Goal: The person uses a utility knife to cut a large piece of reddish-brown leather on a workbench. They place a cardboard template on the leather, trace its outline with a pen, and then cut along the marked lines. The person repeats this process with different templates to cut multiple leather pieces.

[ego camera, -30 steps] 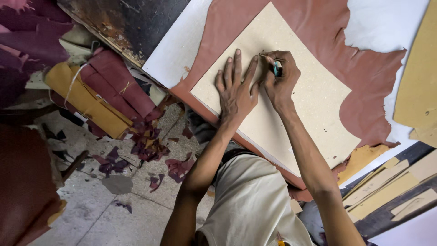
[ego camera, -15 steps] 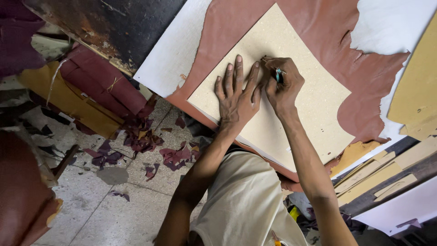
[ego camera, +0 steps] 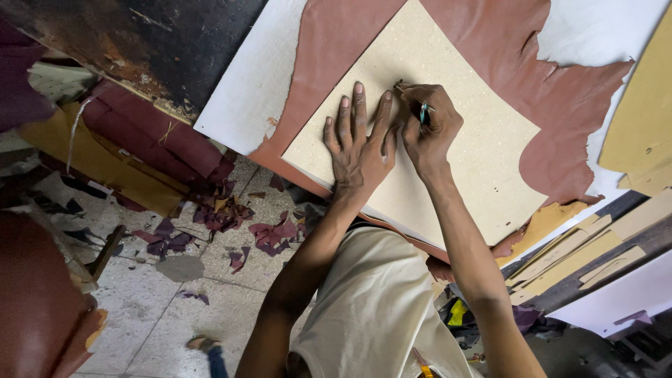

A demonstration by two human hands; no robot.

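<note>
A beige cardboard pattern [ego camera: 483, 147] lies flat on a reddish-brown leather hide [ego camera: 560, 91], which is spread over a white table top [ego camera: 245, 91]. My left hand [ego camera: 360, 143] presses flat on the pattern with its fingers spread. Right beside it, my right hand [ego camera: 428, 124] is closed around a small pen-like tool [ego camera: 423, 112] with a teal part, its tip down on the cardboard near my left fingertips.
Rolled maroon and tan leather pieces [ego camera: 140, 150] are stacked at the left by the table. Leather scraps [ego camera: 231, 224] litter the tiled floor. Tan cardboard patterns [ego camera: 581, 252] lie on a lower shelf at the right, and another tan sheet [ego camera: 640, 133] sits at the far right.
Both hands stay on the pattern in the same pose. The view has shifted slightly, so the table and hands sit a little further right and lower in the frame.
</note>
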